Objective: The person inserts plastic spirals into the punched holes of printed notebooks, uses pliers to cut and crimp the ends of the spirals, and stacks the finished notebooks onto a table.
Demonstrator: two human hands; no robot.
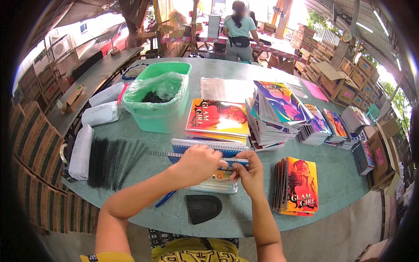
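White wrapped packages lie at the table's left edge; brown cartons stack at right

A single head-worn fisheye view looks steeply down and forward over the pale green round-edged worktop, close enough that both forearms enter from the lower edge and meet at frame centre. Straight lines bow toward the dark rim. The upper frame reaches across to stacked brown cardboard boxes and a standing person.

Open-sided binding workshop: notebook stacks on table, black spiral coils, cardboard cartons stacked around.
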